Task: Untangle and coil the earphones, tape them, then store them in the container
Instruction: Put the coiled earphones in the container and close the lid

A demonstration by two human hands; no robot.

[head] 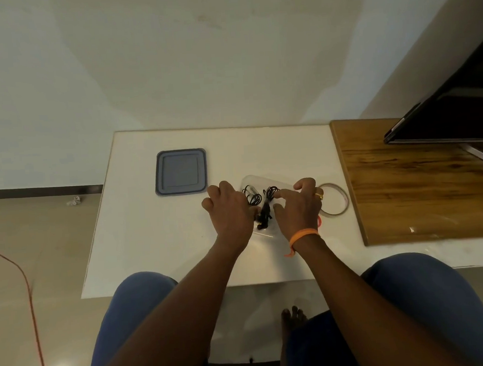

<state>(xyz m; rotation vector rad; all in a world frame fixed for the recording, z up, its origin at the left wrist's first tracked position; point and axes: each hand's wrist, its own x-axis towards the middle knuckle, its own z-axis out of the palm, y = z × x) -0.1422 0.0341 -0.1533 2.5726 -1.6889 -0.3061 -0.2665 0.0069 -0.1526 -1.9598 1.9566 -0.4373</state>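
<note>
Black earphones [260, 203] lie in a tangled bunch over a clear plastic container [249, 182] on the white table [159, 245]. My left hand [230, 209] is curled at the bunch's left side, its fingertips hidden. My right hand [299, 204] hovers at the right side with thumb and forefinger apart, close to the wire loops. A grey container lid [181, 172] lies flat to the left. A roll of clear tape [335, 199] rests just right of my right hand.
A wooden board [420, 187] covers the table's right part, with a dark screen [458, 110] on a stand above it. An orange cable [24, 283] runs across the floor at left. My knees and a bare foot show below the table's front edge.
</note>
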